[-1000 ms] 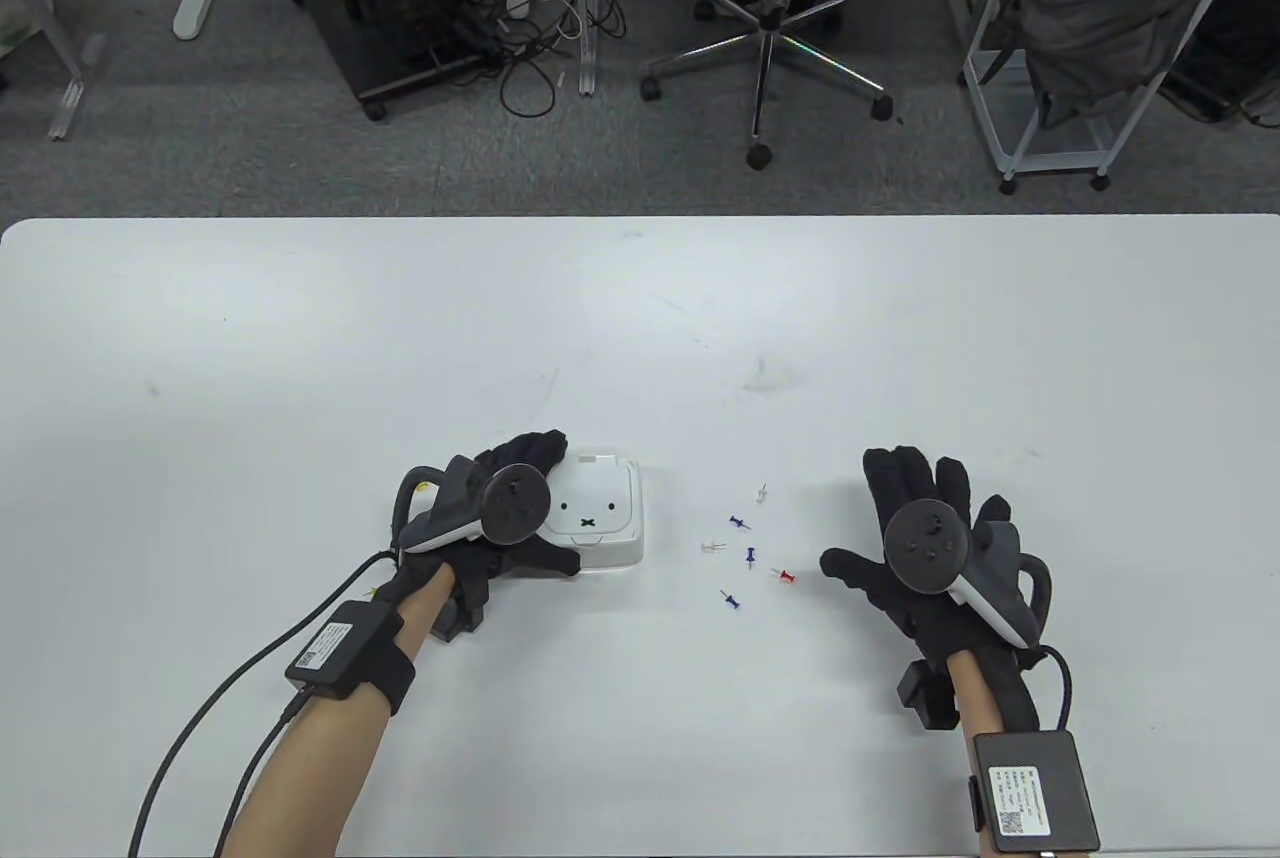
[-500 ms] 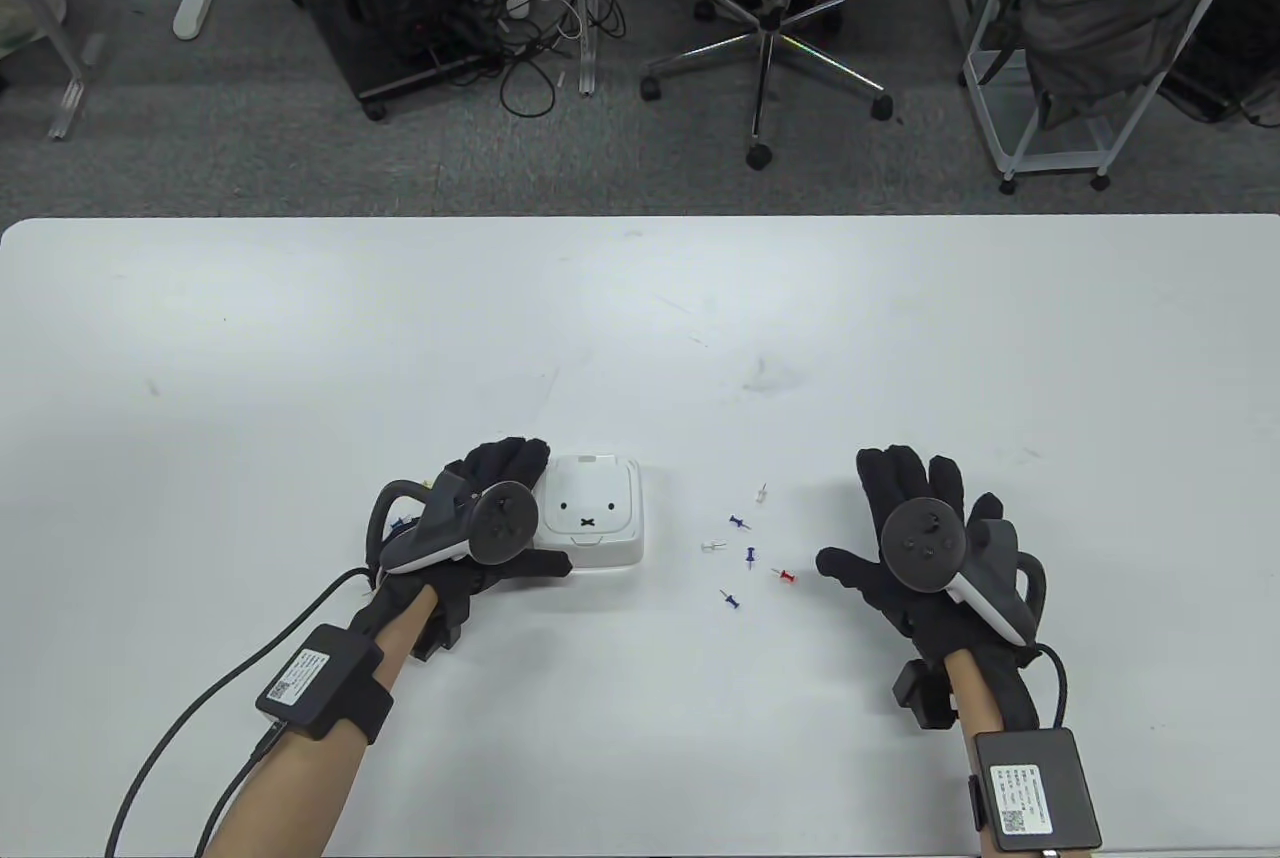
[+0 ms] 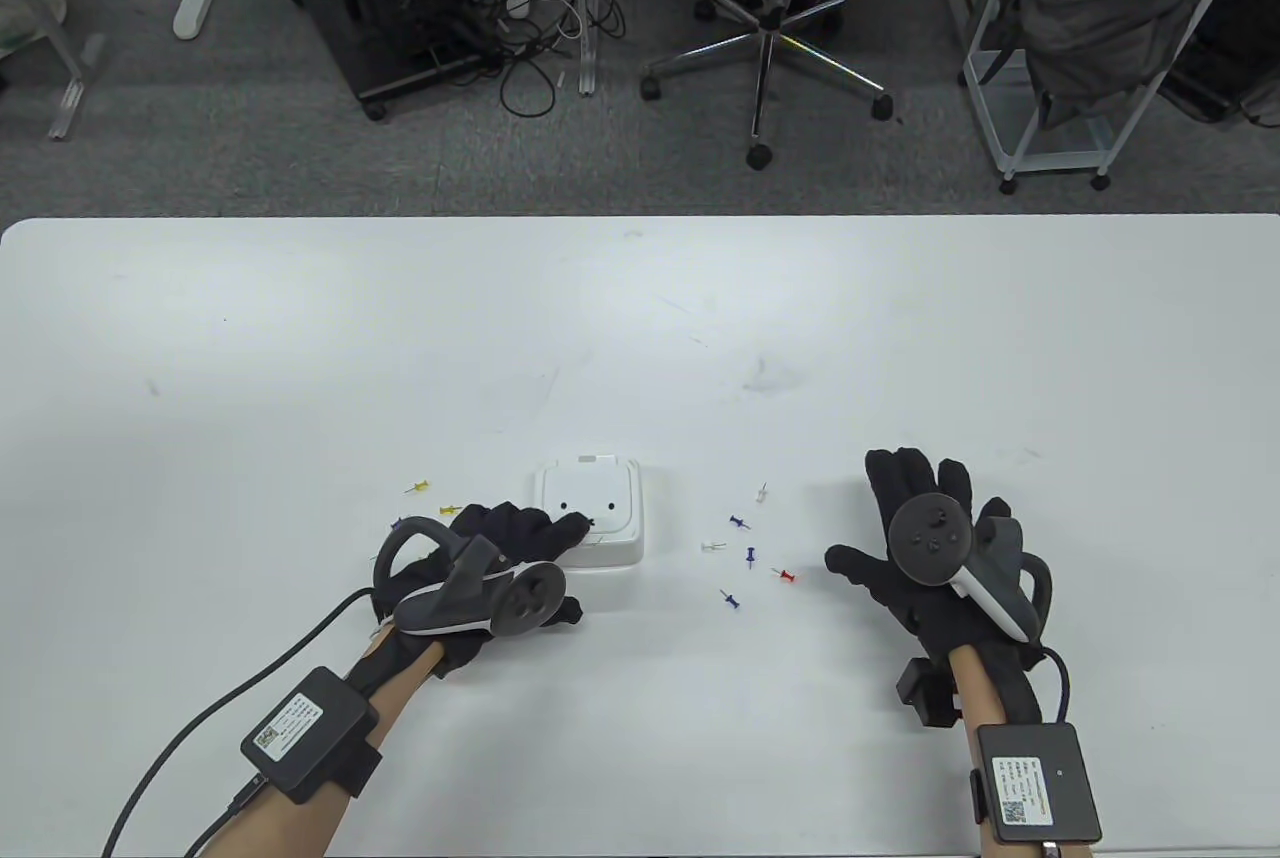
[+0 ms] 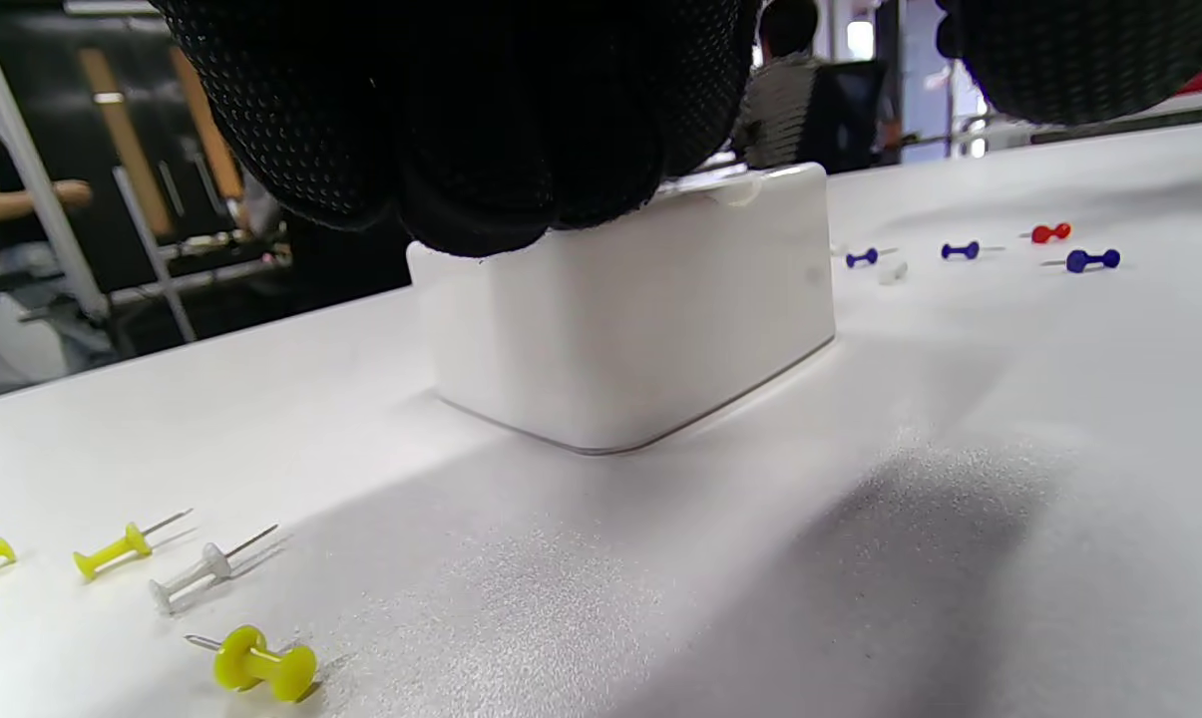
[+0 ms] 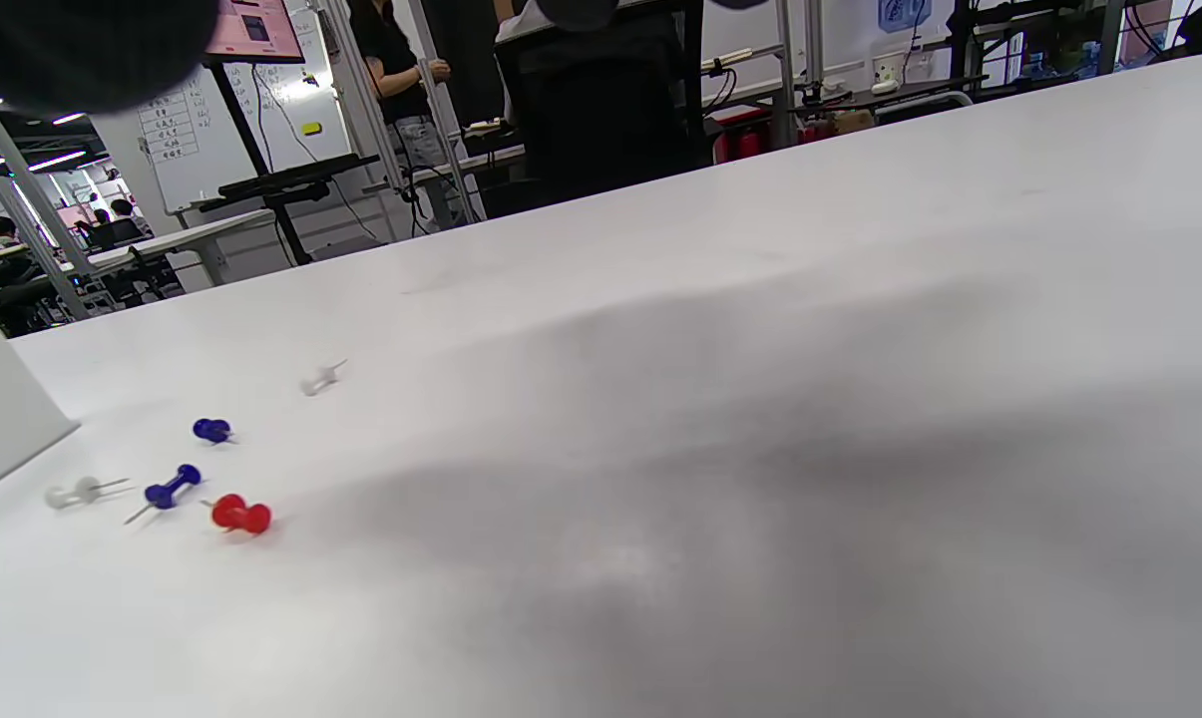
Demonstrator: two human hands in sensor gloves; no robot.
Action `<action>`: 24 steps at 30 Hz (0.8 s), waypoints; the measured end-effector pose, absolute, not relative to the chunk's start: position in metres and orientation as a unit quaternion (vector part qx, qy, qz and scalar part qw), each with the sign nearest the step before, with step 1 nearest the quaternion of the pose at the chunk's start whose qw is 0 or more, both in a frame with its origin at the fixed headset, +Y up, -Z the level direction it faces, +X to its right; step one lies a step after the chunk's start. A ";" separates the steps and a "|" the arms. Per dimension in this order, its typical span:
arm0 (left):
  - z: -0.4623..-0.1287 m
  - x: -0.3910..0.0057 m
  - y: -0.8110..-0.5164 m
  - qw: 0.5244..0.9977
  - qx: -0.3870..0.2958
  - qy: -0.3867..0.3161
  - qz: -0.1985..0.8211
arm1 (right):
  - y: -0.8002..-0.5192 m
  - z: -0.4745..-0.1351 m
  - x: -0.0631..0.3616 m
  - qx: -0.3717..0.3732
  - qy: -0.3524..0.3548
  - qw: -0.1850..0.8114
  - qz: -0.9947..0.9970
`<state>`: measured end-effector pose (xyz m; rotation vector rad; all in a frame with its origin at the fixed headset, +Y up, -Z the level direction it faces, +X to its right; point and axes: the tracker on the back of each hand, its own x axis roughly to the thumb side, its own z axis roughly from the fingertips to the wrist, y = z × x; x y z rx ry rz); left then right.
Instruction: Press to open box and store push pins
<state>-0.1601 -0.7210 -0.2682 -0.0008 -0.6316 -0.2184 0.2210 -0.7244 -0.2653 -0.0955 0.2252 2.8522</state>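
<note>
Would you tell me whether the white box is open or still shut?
Shut: the white box has its lid flat on top, with the left hand fingertips resting on its near edge.

We are counting one white plastic box, two gloved hands, and push pins: three blue, one red, two white on its right.

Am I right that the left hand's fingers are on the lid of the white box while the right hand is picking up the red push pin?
Not quite: in the table view the right hand lies flat and open beside the red push pin, not touching it. The left hand's fingers are indeed on the white box.
</note>
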 end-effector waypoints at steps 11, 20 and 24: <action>-0.264 -0.155 -0.723 0.938 0.016 -0.319 -0.132 | -0.723 -0.265 0.220 -0.030 0.074 0.137 0.987; -0.255 -0.146 -0.725 0.919 0.037 -0.332 -0.211 | -0.724 -0.265 0.220 -0.030 0.077 0.139 0.987; -0.254 -0.145 -0.725 0.917 0.036 -0.331 -0.218 | -0.723 -0.265 0.220 -0.029 0.076 0.138 0.987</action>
